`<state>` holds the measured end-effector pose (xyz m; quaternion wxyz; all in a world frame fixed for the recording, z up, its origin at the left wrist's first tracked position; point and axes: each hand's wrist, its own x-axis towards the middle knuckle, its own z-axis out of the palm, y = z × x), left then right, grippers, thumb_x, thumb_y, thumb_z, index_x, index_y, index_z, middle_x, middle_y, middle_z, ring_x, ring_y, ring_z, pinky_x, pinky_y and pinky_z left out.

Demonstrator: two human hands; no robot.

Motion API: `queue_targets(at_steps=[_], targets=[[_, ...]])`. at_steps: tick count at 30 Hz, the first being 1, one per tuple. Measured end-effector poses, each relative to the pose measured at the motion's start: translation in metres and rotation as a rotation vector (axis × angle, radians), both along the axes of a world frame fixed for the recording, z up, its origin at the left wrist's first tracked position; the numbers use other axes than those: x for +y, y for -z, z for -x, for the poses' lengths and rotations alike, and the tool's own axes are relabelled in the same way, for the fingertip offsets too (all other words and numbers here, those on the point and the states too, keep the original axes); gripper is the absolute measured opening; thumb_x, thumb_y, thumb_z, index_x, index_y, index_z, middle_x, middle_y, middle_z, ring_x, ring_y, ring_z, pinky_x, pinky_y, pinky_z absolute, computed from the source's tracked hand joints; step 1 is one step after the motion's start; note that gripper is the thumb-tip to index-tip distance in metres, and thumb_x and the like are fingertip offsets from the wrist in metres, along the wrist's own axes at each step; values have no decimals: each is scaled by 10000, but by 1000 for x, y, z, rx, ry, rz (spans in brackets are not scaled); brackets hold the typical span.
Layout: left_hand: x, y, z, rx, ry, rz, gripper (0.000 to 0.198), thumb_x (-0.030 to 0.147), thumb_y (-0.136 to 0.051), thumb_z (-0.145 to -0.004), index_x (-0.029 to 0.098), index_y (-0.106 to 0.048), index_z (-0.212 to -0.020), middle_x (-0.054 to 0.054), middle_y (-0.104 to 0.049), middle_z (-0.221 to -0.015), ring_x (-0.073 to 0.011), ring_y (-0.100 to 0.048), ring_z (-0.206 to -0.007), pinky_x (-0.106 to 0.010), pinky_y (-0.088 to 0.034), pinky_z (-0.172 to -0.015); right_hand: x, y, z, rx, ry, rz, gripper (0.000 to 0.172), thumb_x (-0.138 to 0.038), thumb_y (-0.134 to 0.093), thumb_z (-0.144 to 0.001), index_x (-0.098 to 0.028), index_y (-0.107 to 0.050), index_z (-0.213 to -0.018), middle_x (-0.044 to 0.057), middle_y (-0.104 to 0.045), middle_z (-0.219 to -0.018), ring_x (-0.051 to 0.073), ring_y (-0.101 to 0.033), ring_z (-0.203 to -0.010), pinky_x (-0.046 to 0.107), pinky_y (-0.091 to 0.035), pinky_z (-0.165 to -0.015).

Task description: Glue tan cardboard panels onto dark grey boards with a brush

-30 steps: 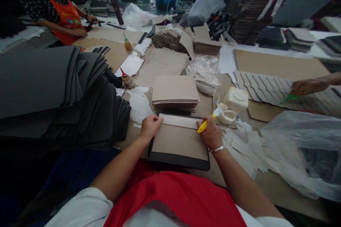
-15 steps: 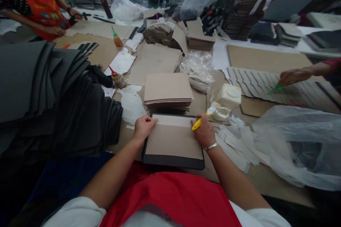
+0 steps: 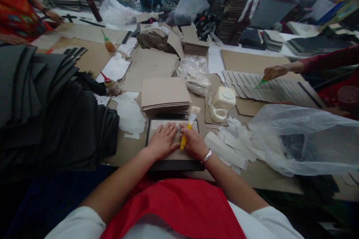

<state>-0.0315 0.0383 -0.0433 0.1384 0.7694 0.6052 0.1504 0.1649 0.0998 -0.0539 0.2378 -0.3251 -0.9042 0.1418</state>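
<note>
A tan board (image 3: 179, 154) lies on a black sheet (image 3: 174, 165) in front of me, with a pale strip along its far edge. My left hand (image 3: 164, 140) rests flat on the board, its fingers spread. Beside it, my right hand (image 3: 195, 142) grips a yellow-handled paintbrush (image 3: 192, 119), bristles pointing up and away, while its fingers press near the pale strip. Just beyond the board sits a stack of tan boards (image 3: 165, 91). To the right stands a cut-open cream plastic jug (image 3: 224, 97).
Dark grey sheets (image 3: 56, 104) are piled high at my left. Paper strips (image 3: 227, 145) and a clear plastic bag (image 3: 305, 138) lie to the right. A glue bottle (image 3: 112, 86) stands at left. A co-worker's hand (image 3: 276, 71) holds a green-tipped applicator over layered strips (image 3: 269, 87).
My left hand has gone from pinching the board's left edge to lying flat on it. My right hand has moved inward from the right edge, still holding the paintbrush. The view has shifted right.
</note>
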Motion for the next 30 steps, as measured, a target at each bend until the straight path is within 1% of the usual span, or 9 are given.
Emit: queue_targets(at_steps=[3,5,7,11,14,17,20,25,30], targets=[[-8,2,8,58,-106,137,653,491,-520,-811,155,-406,-1359,-155,-331,-1464,-293,-266,-1364,-481,-152,-1115,0,7,-10,-80,6,-8,156,-158,-458,-835,-176,-535,-969,139,-593,-1212,245,-517,-1171,443,-442,-948],[-24,-14,23,69,-261,125,660,487,-564,-789,130,-444,-1330,-187,-372,-1432,-323,-300,-1345,-507,-169,-1107,1,3,-23,-97,100,-49,185,-168,-443,-832,-167,-540,-989,156,-594,-1212,266,-561,-1118,449,-475,-897],[-49,-45,38,35,-290,27,611,477,-569,-793,123,-496,-1285,-194,-455,-1372,-322,-371,-1305,-496,-224,-1097,1,-8,-34,-57,180,-117,220,-225,-430,-840,-176,-537,-1026,148,-637,-1140,272,-622,-1012,433,-515,-807],[-111,-133,68,30,-174,-407,399,378,-545,-835,220,-567,-1200,-108,-606,-1220,-237,-492,-1212,-404,-335,-1069,-3,-35,-36,112,243,-190,302,-418,-435,-843,-236,-520,-1069,106,-662,-1095,244,-680,-754,359,-535,-592],[-145,-196,112,192,-522,-738,413,385,-603,-791,223,-561,-1169,-101,-583,-1238,-269,-467,-1226,-473,-305,-1070,-13,-59,-19,233,263,-162,354,-541,-430,-823,-265,-521,-1024,98,-690,-1000,237,-667,-615,338,-496,-463],[-159,-235,168,341,-714,-561,614,488,-624,-740,173,-496,-1252,-144,-504,-1319,-312,-398,-1273,-501,-299,-1051,-27,-81,4,326,142,-78,294,-520,-471,-819,-267,-497,-967,86,-700,-987,227,-684,-705,324,-537,-568],[-157,-248,207,319,-647,-322,576,474,-610,-738,170,-533,-1222,-104,-634,-1106,-250,-573,-1049,-397,-427,-937,-39,-97,24,375,30,0,206,-434,-507,-831,-258,-474,-933,82,-691,-1041,213,-683,-839,312,-548,-683],[-159,-257,229,235,-596,-275,416,484,-600,-726,219,-657,-1041,-52,-684,-899,-204,-626,-824,-312,-481,-791,-50,-113,50,434,-59,103,142,-363,-518,-847,-249,-478,-921,80,-685,-1045,187,-676,-852,289,-542,-696],[-172,-260,196,395,-579,-668,280,402,-508,-829,223,-683,-954,-64,-687,-924,-220,-625,-889,-365,-472,-861,-66,-140,73,601,-145,435,186,-393,-514,-855,-238,-444,-931,81,-662,-1045,179,-668,-845,321,-548,-698]])
